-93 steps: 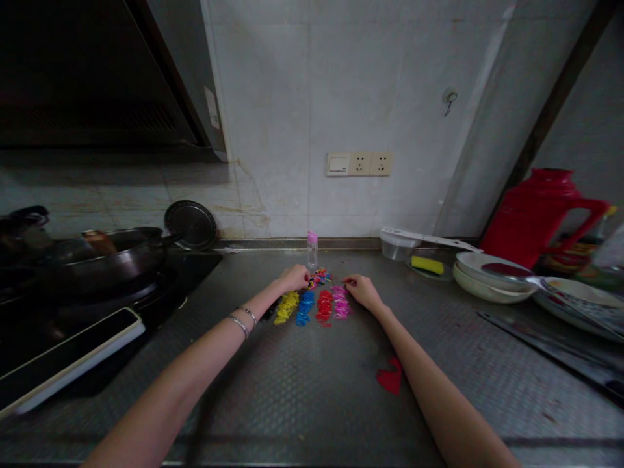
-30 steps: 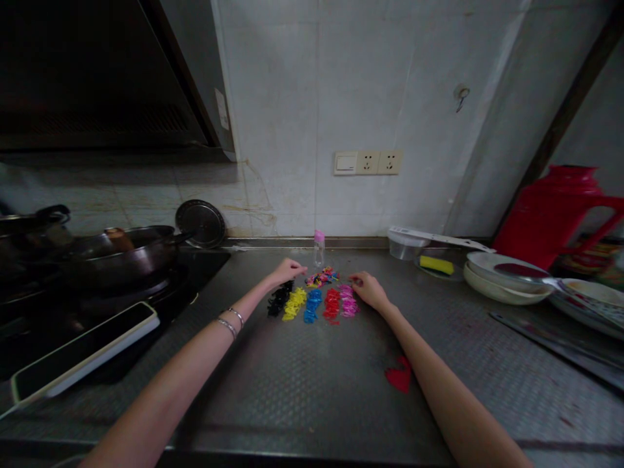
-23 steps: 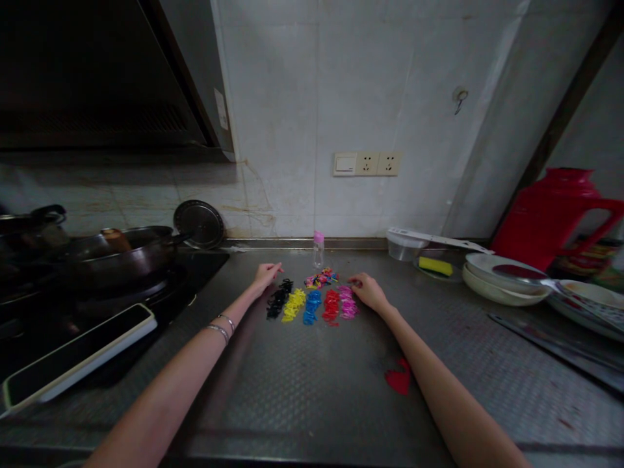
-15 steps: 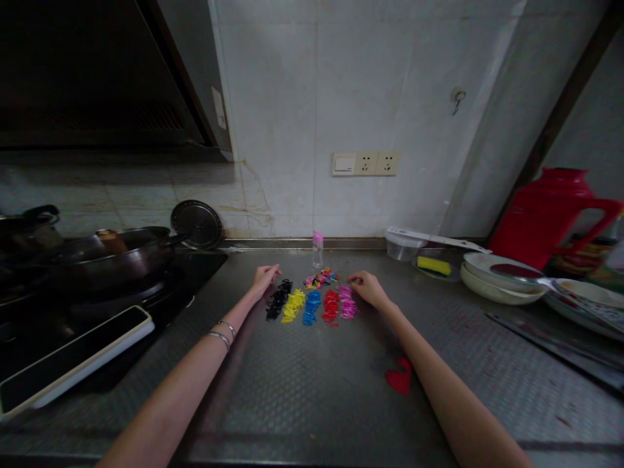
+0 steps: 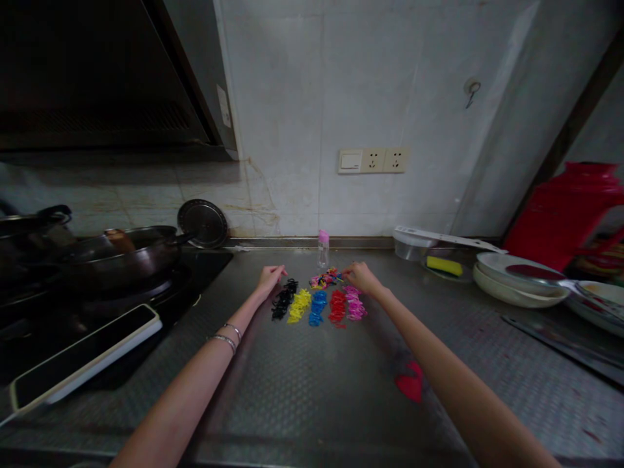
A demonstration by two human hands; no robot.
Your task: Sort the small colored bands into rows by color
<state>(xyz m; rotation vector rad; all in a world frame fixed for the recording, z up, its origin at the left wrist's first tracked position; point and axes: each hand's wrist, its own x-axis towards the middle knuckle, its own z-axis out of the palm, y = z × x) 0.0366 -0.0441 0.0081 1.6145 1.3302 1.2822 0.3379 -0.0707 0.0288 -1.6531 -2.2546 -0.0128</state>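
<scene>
Small coloured bands lie in sorted rows on the steel counter [image 5: 312, 390]: black [image 5: 283, 300], yellow [image 5: 299, 305], blue [image 5: 318, 307], red [image 5: 337, 307] and pink [image 5: 355, 304]. Behind them sits a mixed-colour heap [image 5: 324, 279] and a small clear bottle with a pink cap [image 5: 323, 248]. My left hand [image 5: 270, 279] rests just left of the black row, fingers loosely stretched, holding nothing that I can see. My right hand [image 5: 358, 277] reaches to the right edge of the mixed heap, fingertips pinched together at it.
A dark pan [image 5: 121, 257] sits on the stove at left, with a phone [image 5: 82, 356] in front of it. At right are bowls [image 5: 517, 279], a yellow sponge [image 5: 443, 265], a clear tub [image 5: 408, 244] and a red jug [image 5: 565, 211]. A red heart shape [image 5: 408, 385] lies under my right forearm.
My left hand left the mixed heap, moved left past the black row and opened. My right hand shifted from the pink row to the mixed heap.
</scene>
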